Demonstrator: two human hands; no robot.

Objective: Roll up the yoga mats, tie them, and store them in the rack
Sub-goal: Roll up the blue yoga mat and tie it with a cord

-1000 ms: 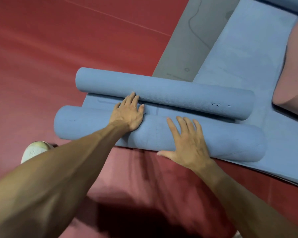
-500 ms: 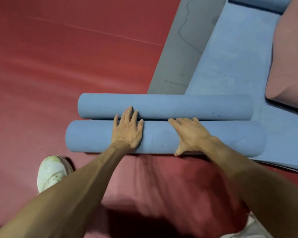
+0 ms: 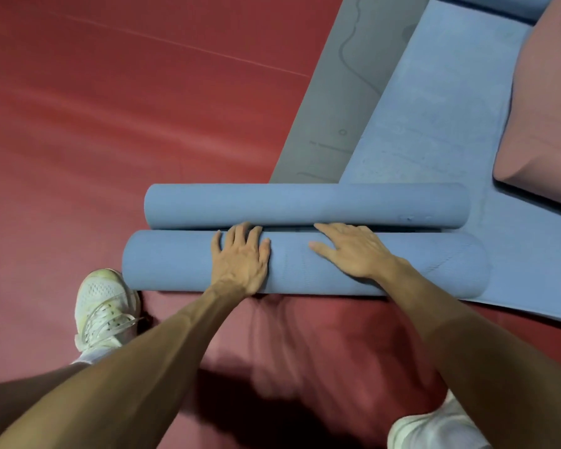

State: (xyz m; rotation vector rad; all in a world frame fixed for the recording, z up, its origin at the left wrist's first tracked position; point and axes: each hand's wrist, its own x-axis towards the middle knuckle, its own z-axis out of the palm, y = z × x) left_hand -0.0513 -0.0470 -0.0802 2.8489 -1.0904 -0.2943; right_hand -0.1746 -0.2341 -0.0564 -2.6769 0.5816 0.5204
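I am pressing my left hand [image 3: 242, 257] and right hand [image 3: 353, 251], fingers straight, evenly on the mat roll [image 3: 175, 260] just beside the second roll [image 3: 305, 204], for tightness.

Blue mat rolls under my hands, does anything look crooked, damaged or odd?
The two rolls lie parallel, side by side, but the near roll is thicker and sticks out past the far roll at both ends. The far roll has small scuff marks near its right end. Neither shows a tie.

red floor [image 3: 110, 124] | on it: grey mat [image 3: 334, 108], flat blue mat [image 3: 434, 108], near roll [image 3: 175, 260], far roll [image 3: 305, 204], white shoe [image 3: 102, 309]
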